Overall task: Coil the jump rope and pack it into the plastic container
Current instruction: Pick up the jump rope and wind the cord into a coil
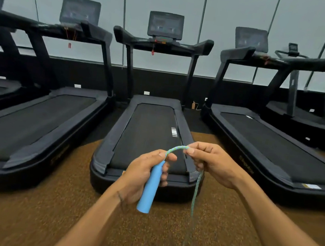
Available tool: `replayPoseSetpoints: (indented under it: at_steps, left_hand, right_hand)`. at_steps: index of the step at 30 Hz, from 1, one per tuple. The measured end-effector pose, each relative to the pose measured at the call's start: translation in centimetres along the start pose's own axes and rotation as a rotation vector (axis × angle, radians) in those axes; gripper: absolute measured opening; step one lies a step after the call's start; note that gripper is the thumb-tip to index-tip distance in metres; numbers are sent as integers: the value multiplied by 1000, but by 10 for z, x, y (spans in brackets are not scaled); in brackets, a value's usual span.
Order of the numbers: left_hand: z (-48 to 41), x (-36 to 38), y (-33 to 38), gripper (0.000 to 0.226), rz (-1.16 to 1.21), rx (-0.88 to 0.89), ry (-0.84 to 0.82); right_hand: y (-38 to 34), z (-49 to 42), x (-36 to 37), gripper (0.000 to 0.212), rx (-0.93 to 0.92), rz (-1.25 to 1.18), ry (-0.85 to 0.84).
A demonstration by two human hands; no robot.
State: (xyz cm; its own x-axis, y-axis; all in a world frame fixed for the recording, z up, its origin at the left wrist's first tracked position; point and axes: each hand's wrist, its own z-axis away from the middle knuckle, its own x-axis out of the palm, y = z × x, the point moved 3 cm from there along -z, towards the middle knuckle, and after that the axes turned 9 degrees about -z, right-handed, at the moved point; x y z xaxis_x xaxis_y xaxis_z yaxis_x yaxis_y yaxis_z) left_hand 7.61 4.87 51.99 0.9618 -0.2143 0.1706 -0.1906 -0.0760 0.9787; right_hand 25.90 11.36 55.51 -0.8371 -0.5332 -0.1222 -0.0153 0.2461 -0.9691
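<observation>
Here, before the middle treadmill (146, 141), the left hand (140, 175) wraps its fingers around the blue handle (149, 189), tilted upright. Just beside, the right hand (212, 162) pinches the rope (194, 199), which arches between both, then hangs floorward.

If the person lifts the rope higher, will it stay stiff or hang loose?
Probably loose: the rope bends in a soft arc between the left hand and right hand, then drops limp to the floor. The blue handle looks rigid. The rope seems light.
</observation>
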Motion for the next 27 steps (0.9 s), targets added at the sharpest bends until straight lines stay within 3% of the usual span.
replayPoseSetpoints:
  at_steps: [7, 15, 19, 27]
  left_hand:
    - [0, 5, 5, 27, -79, -50, -134]
    - [-9, 4, 14, 20, -19, -73, -18]
    - [-11, -4, 12, 34, -25, -53, 31]
    - [-14, -18, 14, 30, 234, 36, 97]
  right_hand:
    - [9, -4, 16, 17, -61, 110, 141]
    - [13, -7, 34, 20, -68, 154, 113]
    - [15, -9, 35, 22, -71, 200, 145]
    - [39, -1, 34, 23, 39, 149, 209]
